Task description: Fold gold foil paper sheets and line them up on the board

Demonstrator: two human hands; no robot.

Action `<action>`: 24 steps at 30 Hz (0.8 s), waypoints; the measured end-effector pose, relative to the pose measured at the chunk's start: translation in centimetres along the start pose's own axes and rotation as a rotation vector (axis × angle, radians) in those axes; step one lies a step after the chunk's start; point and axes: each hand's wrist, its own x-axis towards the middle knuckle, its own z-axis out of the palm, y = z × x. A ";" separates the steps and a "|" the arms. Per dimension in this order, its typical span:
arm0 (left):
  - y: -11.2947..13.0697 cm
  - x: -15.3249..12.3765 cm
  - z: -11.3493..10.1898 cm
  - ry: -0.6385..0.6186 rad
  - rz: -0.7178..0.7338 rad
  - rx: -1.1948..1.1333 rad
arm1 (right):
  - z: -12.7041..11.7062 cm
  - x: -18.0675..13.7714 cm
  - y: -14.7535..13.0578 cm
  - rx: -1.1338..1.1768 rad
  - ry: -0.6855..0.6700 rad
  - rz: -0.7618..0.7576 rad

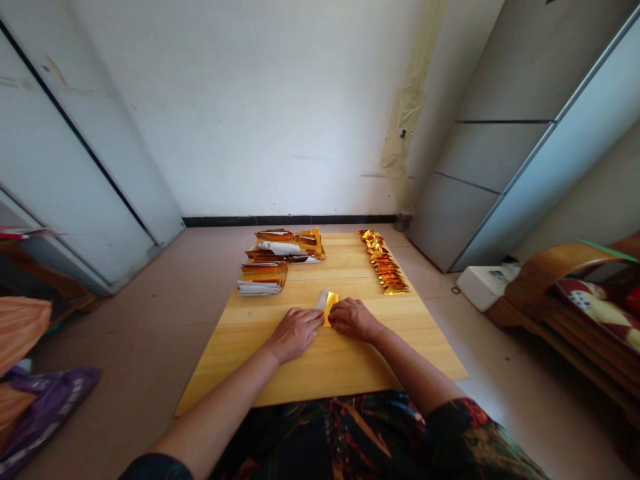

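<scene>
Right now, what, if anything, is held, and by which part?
The left hand touches the near left part of a gold-and-white foil paper; the right hand touches its right edge. Whether they grip or merely press it can't be told.

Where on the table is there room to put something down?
The table has bare room between the foil stacks and the gold row, and between the left arm and right arm. It's crowded at the far left, the far right edge, and mid-table, where the left hand and right hand touch gold paper.
</scene>
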 end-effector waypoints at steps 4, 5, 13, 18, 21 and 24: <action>0.0 0.1 -0.5 -0.019 0.009 0.013 | -0.2 -0.1 -0.2 -0.011 -0.009 0.006; 0.0 0.1 -0.6 -0.021 0.008 0.018 | -0.3 -0.1 -0.3 -0.017 -0.009 0.010; -0.4 -0.1 -0.7 -0.045 0.017 -0.001 | 0.1 -0.2 -0.1 -0.024 0.026 -0.004; -0.7 -0.1 -0.8 -0.053 0.039 -0.009 | 0.1 -0.2 -0.2 -0.035 0.000 0.018; -0.7 -0.1 -0.8 -0.048 0.048 -0.010 | 0.0 0.1 -0.6 -0.063 -0.031 0.067; -0.7 0.0 -0.7 -0.042 0.049 -0.016 | -0.3 0.3 -1.1 -0.108 -0.083 0.081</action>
